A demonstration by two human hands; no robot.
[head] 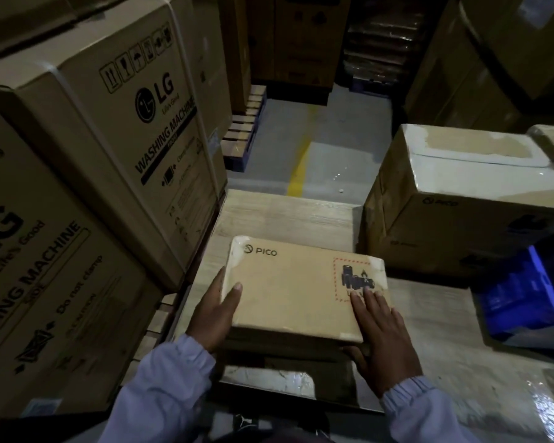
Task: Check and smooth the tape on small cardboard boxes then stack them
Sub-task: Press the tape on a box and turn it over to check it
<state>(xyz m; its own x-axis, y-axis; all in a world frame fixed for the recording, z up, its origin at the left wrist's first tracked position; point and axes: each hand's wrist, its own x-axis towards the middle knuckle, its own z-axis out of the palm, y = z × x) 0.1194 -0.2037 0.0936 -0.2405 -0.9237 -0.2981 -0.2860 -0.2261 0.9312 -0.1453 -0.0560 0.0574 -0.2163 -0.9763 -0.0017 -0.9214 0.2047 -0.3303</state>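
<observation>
A small flat cardboard box point(298, 289) printed PICO, with a red dashed battery label and glossy tape at its corners, sits in front of me over a wooden table point(279, 215). My left hand point(215, 311) grips its left edge, thumb on top and fingers down the side. On the near right corner my right hand point(384, 337) has straight fingers laid over the label and its thumb under the near edge. A darker box point(269, 375) with shiny tape lies just below the small one; I cannot tell whether they touch.
Tall LG washing machine cartons point(119, 129) wall off the left. A large taped PICO carton point(461, 199) stands on the table at the right, with a blue plastic crate point(525, 298) in front of it. Beyond the table are a grey floor with a yellow line point(301, 161) and wooden pallets point(243, 129).
</observation>
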